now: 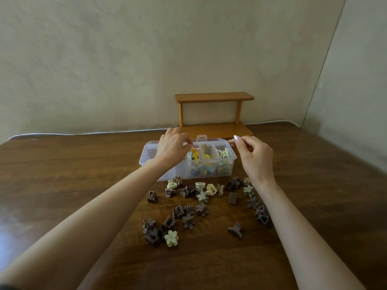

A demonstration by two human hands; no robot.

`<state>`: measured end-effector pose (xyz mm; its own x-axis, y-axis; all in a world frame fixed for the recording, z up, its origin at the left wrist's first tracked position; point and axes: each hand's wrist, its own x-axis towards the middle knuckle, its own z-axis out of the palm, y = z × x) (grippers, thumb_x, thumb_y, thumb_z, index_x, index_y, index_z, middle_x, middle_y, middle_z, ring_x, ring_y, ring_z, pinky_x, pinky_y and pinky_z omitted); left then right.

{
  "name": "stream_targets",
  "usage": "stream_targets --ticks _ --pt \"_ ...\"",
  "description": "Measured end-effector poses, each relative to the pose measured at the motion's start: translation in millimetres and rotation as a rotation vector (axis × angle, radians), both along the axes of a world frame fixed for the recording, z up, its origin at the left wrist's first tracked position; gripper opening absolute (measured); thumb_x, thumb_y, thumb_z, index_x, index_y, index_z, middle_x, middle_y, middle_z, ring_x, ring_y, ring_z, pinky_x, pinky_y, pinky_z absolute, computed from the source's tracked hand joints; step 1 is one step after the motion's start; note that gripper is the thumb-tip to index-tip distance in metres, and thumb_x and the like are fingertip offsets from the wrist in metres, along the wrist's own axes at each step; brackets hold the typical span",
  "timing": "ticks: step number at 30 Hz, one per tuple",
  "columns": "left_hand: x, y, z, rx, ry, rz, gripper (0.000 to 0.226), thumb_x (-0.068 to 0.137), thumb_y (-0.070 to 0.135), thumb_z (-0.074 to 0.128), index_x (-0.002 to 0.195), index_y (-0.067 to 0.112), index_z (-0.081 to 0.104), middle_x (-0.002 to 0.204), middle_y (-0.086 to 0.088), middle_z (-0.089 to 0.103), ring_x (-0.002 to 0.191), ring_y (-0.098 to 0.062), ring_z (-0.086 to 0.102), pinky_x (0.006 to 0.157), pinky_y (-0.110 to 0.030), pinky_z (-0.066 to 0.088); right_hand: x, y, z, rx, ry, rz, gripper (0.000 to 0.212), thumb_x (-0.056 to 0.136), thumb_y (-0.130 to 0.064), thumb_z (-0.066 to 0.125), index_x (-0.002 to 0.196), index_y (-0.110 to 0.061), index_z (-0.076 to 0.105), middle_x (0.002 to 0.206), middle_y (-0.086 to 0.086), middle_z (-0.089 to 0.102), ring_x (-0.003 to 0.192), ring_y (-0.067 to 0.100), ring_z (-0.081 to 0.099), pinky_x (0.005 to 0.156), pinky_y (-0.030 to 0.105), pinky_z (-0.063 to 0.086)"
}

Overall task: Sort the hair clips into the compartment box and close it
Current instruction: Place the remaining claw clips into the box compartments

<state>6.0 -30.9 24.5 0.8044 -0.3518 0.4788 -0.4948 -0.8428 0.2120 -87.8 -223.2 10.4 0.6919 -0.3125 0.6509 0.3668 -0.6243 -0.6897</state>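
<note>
Clear compartment box (pixel 149 162) at centre frame on the dark tabletop (pixel 83 164), long axis running left to right, handle tab (pixel 201 138) standing at its far rim. Open on top, by the look of it, with yellow and pink clips (pixel 196 156) in the middle cells and pale ones toward the right end.

Left hand (pixel 171 146) over the left-middle of the box, fingers curled down at the far rim. Right hand (pixel 253 158) just off the box's upper-right corner, thumb and forefinger drawn close. Hard to tell whether either pinches a thin clear edge or nothing at all.

Loose hair clips (pixel 202 196), mostly brown with a few cream, scattered below the box in the frame, between the two forearms and under the right wrist. So: both hands above the pile, and any next pick probably means drawing back down the frame. Right hand nearer the right-side cluster, left nearer the heap at lower centre. Sorting far from finished, judging by the number of clips lying outside the box.

Wooden shelf (pixel 213 114) behind, against the wall.
</note>
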Motion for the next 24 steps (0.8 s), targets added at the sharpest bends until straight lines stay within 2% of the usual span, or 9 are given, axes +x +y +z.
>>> stream_targets --ticks 3,6,8,10,13,18,21,24 --pt "-4 6 0 0.022 0.042 -0.041 0.022 0.092 0.03 0.053 0.105 0.018 0.066 0.118 -0.006 0.055 0.114 -0.024 0.042 0.091 -0.036 0.036 0 1 0 -0.011 0.002 -0.002 0.024 0.095 -0.024 0.052 0.089 -0.013 0.072 0.084 0.001 0.068 0.079 0.01 0.062 0.063 0.02 0.048" --pt "-12 16 2 -0.082 -0.027 -0.057 0.021 0.091 0.026 0.054 0.105 0.016 0.066 0.113 -0.006 0.057 0.11 -0.024 0.044 0.089 -0.035 0.037 -1 -3 0 0.002 0.013 -0.015 0.024 0.095 -0.022 0.052 0.091 -0.01 0.072 0.086 0.003 0.069 0.077 0.008 0.061 0.06 0.009 0.044" --pt "-18 26 2 -0.152 -0.052 -0.061 0.018 0.091 0.023 0.055 0.103 0.015 0.066 0.112 -0.005 0.058 0.109 -0.024 0.046 0.089 -0.035 0.038 -2 -5 1 0.026 0.02 -0.022 0.025 0.095 -0.022 0.052 0.092 -0.01 0.072 0.087 0.002 0.069 0.08 0.005 0.062 0.063 0.005 0.043" --pt "-27 37 -2 -0.209 -0.061 -0.061 0.015 0.09 0.023 0.056 0.099 0.016 0.066 0.111 -0.003 0.059 0.108 -0.022 0.046 0.087 -0.035 0.039 -2 -7 3 0.049 0.034 -0.025 0.025 0.096 -0.024 0.051 0.094 -0.011 0.072 0.088 0.0 0.069 0.084 0.006 0.062 0.067 0.007 0.044" --pt "-42 50 -12 -0.233 -0.07 -0.067 0.012 0.089 0.021 0.058 0.097 0.017 0.067 0.109 -0.002 0.058 0.105 -0.02 0.046 0.085 -0.033 0.04 -3 -9 4 0.079 0.039 -0.032 0.026 0.096 -0.025 0.05 0.095 -0.011 0.072 0.089 0.0 0.07 0.085 0.008 0.063 0.074 0.02 0.05" --pt "-58 71 -26 -0.287 -0.077 -0.048 0.009 0.087 0.015 0.06 0.095 0.016 0.065 0.103 0.0 0.057 0.099 -0.016 0.047 0.079 -0.026 0.038 -3 -7 1 0.076 0.061 -0.012 0.025 0.096 -0.025 0.051 0.094 -0.011 0.072 0.085 -0.002 0.07 0.079 0.008 0.064 0.072 0.026 0.052" --pt "-66 77 -29 -0.343 -0.107 -0.022 0.012 0.086 0.006 0.059 0.096 0.012 0.064 0.1 -0.002 0.057 0.097 -0.016 0.047 0.078 -0.024 0.035 -3 -11 3 0.079 0.049 -0.028 0.026 0.096 -0.024 0.051 0.096 -0.009 0.072 0.086 0.0 0.07 0.078 0.005 0.063 0.068 0.02 0.051" --pt "-71 79 -27 -0.316 -0.172 0.034 0.014 0.086 0.007 0.061 0.098 0.011 0.063 0.104 -0.004 0.057 0.1 -0.018 0.046 0.078 -0.025 0.035 -4 -22 5 0.159 0.027 -0.055 0.027 0.096 -0.023 0.05 0.095 -0.008 0.072 0.084 0.003 0.07 0.072 0.005 0.062 0.061 0.013 0.048"
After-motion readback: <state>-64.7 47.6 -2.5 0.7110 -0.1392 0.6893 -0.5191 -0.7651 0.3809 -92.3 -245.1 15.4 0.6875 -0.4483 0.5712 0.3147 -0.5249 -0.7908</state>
